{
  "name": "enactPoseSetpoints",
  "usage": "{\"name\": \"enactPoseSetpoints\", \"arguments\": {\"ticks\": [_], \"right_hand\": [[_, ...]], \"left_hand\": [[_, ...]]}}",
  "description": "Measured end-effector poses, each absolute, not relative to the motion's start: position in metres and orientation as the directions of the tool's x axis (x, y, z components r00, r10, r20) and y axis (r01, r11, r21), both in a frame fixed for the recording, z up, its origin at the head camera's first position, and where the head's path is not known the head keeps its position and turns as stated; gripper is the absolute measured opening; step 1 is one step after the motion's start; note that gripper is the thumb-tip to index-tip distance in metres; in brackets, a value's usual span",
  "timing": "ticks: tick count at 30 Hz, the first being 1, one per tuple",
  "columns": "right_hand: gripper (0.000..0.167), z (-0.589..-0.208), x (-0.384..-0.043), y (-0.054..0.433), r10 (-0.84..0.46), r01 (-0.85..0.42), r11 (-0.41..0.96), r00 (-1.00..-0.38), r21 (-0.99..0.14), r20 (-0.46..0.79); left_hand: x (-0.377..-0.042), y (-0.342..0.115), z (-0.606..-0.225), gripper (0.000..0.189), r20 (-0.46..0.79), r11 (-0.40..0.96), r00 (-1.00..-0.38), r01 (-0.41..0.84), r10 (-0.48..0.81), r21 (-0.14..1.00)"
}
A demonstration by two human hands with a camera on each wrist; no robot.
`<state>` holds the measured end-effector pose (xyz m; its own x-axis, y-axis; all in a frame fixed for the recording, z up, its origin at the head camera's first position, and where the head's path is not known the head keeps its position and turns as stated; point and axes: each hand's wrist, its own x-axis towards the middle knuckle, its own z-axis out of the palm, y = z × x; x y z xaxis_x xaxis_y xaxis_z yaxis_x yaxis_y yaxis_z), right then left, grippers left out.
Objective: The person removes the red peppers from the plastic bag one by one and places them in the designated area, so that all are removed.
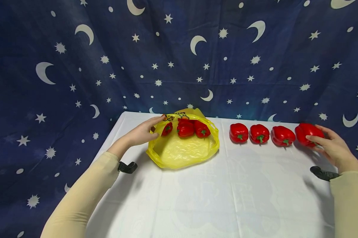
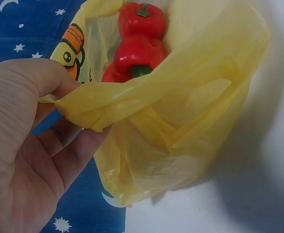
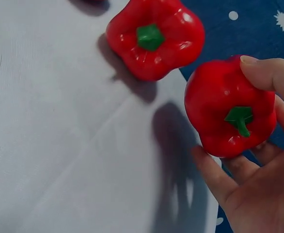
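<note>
At the table's far left side, a yellow plastic bag (image 1: 183, 155) lies with its mouth towards me, and red bell peppers (image 1: 185, 128) show inside it. My left hand (image 1: 141, 132) pinches the left edge of the bag's mouth between thumb and fingers; the left wrist view shows the thin plastic (image 2: 113, 104) folded in that grip. Over at the far right, my right hand (image 1: 335, 147) holds a red bell pepper (image 3: 227, 104) with a green stem, thumb on one side and fingers beneath. Its shadow falls on the cloth, apart from it.
Three more red bell peppers stand in a row along the back edge: one nearest the bag (image 1: 238, 133), one in the middle (image 1: 259, 134), one beside the held pepper (image 1: 282, 136). A white cloth (image 1: 202, 198) covers the table. Behind hangs a dark blue star-and-moon curtain (image 1: 179, 49).
</note>
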<state>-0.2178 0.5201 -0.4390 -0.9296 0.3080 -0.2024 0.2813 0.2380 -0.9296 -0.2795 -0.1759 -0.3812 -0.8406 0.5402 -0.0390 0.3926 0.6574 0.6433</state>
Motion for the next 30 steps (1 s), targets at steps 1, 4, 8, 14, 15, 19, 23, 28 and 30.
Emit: {"name": "enactPoseSetpoints", "arguments": {"ticks": [1,4,8,14,15,19,23,28,30], "right_hand": [[0.093,-0.439,-0.218,0.520,0.316,0.297,0.267,-0.926,-0.917,-0.208],[0.099,-0.440,-0.218,0.520,0.338,0.332,0.329,-0.916,-0.884,-0.218],[0.105,-0.443,-0.219,0.520,0.369,0.371,0.351,-0.899,-0.860,-0.237],[0.107,-0.445,-0.220,0.520,0.388,0.391,0.369,-0.889,-0.843,-0.242],[0.107,-0.446,-0.221,0.520,0.393,0.394,0.368,-0.887,-0.842,-0.244],[0.111,-0.449,-0.221,0.522,0.412,0.410,0.352,-0.875,-0.841,-0.254],[0.115,-0.451,-0.223,0.525,0.418,0.420,0.353,-0.870,-0.836,-0.261],[0.111,-0.452,-0.226,0.525,0.422,0.424,0.358,-0.868,-0.832,-0.261],[0.108,-0.453,-0.226,0.524,0.423,0.424,0.362,-0.868,-0.830,-0.259]], "left_hand": [[-0.280,-0.176,-0.381,0.077,-0.040,0.658,-0.841,0.392,0.540,0.643],[-0.280,-0.175,-0.381,0.077,-0.043,0.657,-0.839,0.391,0.542,0.644],[-0.279,-0.175,-0.380,0.077,-0.050,0.657,-0.839,0.386,0.542,0.647],[-0.280,-0.175,-0.380,0.076,-0.054,0.659,-0.839,0.384,0.542,0.647],[-0.280,-0.174,-0.380,0.077,-0.053,0.657,-0.838,0.385,0.544,0.648],[-0.280,-0.174,-0.380,0.077,-0.048,0.649,-0.833,0.391,0.551,0.652],[-0.280,-0.174,-0.380,0.076,-0.044,0.650,-0.833,0.395,0.551,0.650],[-0.279,-0.174,-0.380,0.076,-0.046,0.654,-0.837,0.390,0.545,0.648],[-0.279,-0.174,-0.380,0.076,-0.050,0.653,-0.838,0.385,0.544,0.652]]}}
